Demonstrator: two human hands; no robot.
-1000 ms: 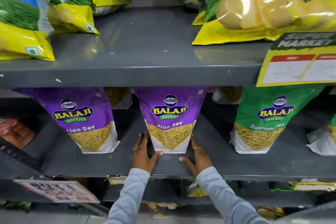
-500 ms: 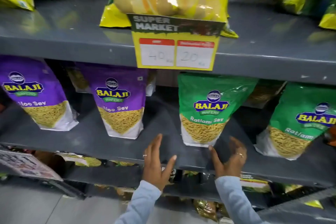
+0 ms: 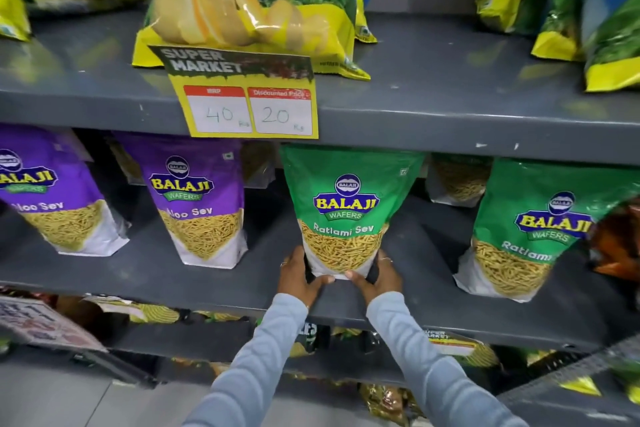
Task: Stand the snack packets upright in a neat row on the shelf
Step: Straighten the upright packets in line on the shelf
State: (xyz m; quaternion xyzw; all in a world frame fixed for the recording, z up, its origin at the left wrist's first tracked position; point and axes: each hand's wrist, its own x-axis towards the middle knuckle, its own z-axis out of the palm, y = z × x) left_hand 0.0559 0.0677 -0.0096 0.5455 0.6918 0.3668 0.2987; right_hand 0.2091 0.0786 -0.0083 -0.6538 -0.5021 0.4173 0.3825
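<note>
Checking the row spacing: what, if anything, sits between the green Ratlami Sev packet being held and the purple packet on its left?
Nothing visible. Bare shelf separates the green packet from the purple packet. Both hands, left and right, already clasp the green packet's base.

Light blue long sleeves [image 3: 266, 350], rings on each hand [image 3: 300, 279].
</note>
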